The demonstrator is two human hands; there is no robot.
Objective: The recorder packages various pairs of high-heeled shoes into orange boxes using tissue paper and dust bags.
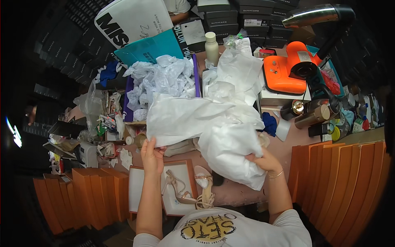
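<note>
I hold up a large sheet of white tissue paper (197, 123) above the pink work table (284, 150). My left hand (152, 156) pinches its lower left corner. My right hand (263, 161) grips a bunched part of it at the lower right. Below the paper, an open shoe box (138, 187) with an orange rim lies in front of me with a beige strappy sandal (179, 187) inside. A second sandal (204, 185) rests on the box's right edge.
Stacks of orange boxes stand at my left (82, 193) and right (341, 181). Crumpled white paper (160, 80) fills a purple box behind. An orange device (288, 70), a cream bottle (211, 47), metal cylinders (312, 113) and black boxes (238, 20) crowd the back.
</note>
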